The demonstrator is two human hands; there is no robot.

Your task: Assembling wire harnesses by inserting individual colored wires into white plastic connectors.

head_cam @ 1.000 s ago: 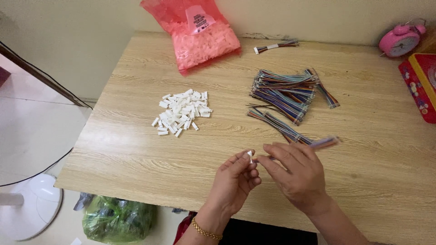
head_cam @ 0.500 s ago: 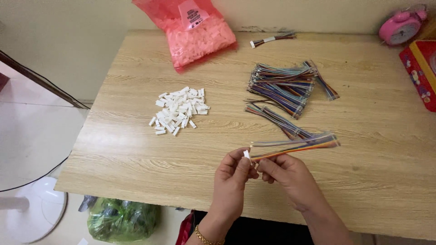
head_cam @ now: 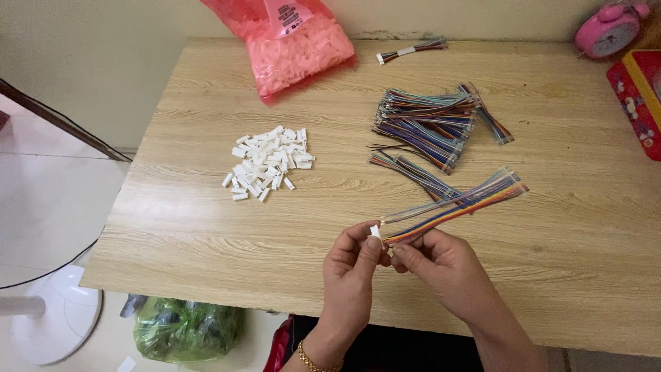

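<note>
- The person's left hand (head_cam: 354,265) pinches a small white connector housing (head_cam: 375,231) between thumb and fingertips; a second ago both hands sat low against the table edge, and now they are raised above it
- The right hand (head_cam: 441,265) closes its fingers on the near end of a rainbow ribbon of wires (head_cam: 454,204); that ribbon, which a second ago lay down among the loose bundles, now stands clear of the wooden table (head_cam: 206,227) and fans up to the right; the wire ends meet the housing, so I judge the fitting to be under way
- The pink plastic bag (head_cam: 296,38) at the far edge lies open-mouthed and bulges with white housings; a loose heap of white housings (head_cam: 267,162) sits out on the wood, in no container
- The stack of coloured wire bundles (head_cam: 427,124) lies bare on the table; a green bag (head_cam: 186,327) rests on the floor, its contents unclear
</note>
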